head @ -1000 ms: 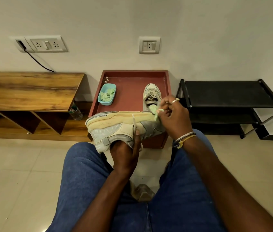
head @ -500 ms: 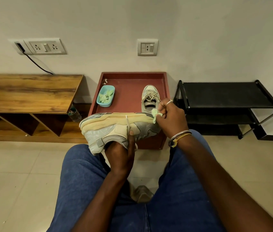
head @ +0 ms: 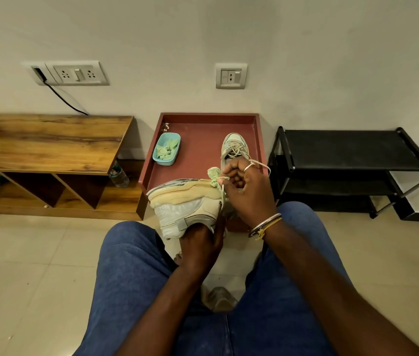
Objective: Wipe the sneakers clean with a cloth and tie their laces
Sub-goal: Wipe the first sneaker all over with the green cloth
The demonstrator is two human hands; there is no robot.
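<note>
Head view: a sneaker [head: 186, 205] is gripped from below by the left hand [head: 199, 244], sole turned up, apparently so its edge can be wiped with the cloth [head: 214, 175] pinched in the right hand [head: 249, 194]. The other sneaker [head: 234, 147] is seen at the tray's [head: 204, 115] right edge.

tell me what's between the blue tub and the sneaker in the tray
Just bare red tray between the blue tub and the sneaker, in the head view.

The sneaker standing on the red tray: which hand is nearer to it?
Right. The right hand, pinching a green cloth, is just in front of the tray sneaker; the left hand grips the other sneaker from below, farther back.
</note>
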